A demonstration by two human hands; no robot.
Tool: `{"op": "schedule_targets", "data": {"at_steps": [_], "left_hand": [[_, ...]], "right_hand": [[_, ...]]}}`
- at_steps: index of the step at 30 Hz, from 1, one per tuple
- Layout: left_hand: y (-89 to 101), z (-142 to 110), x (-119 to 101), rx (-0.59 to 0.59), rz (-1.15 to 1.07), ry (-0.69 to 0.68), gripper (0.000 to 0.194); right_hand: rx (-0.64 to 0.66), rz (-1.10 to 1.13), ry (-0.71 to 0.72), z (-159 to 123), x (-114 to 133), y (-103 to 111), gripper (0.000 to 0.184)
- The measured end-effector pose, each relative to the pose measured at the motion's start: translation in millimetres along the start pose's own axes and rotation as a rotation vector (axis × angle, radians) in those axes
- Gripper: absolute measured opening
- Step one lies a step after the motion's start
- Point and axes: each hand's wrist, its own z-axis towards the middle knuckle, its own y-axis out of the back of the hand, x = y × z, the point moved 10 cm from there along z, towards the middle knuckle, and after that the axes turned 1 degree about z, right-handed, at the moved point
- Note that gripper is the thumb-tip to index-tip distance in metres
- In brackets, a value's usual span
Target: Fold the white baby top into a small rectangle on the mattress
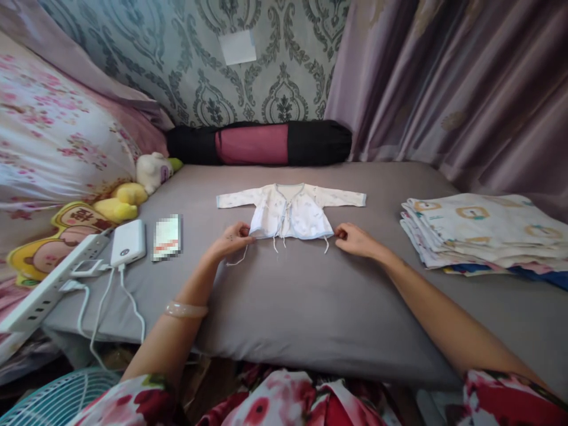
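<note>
On the gray sheet [284, 307], a small white shirt [306, 216] lies spread.
The left hand [235, 238] pinches one hem corner; the right hand [354, 239] is curled closed at the other.

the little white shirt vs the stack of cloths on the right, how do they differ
The little shirt lies opened out in a single garment shape, sleeves spread; the stack of cloths is folded into layers. The shirt has blue edging and thin ties, while the top cloth of the stack shows tan-orange motifs. Both hands' fingers are at the shirt's lower corners; neither is at the stack. Both have a whitish, patterned fabric.
</note>
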Motion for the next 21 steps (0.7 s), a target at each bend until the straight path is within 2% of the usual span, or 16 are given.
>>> {"op": "schedule_targets", "data": {"at_steps": [4,7,13,17,21], "left_hand": [[6.2,2,-1,-0.194,0.180,0.060,0.025],[10.7,1,-1,-0.296,0.265,0.105,0.020],[9.8,-5,-4,-0.351,0.302,0.103,0.023],[6.2,-7,-3,-0.366,0.330,0.083,0.026],[1.9,-5,-6,-0.360,0.394,-0.005,0.022]], "right_hand": [[-0.054,-0.083,-0.069,-4,21,5,0.023],[-0.063,-0.139,-0.126,-2,29,5,0.024],[-0.085,-0.226,-0.249,-8,35,2,0.030],[-0.136,-0.274,-0.232,-13,43,0,0.030],[-0.118,-0.316,-0.211,-13,42,-2,0.031]]}}
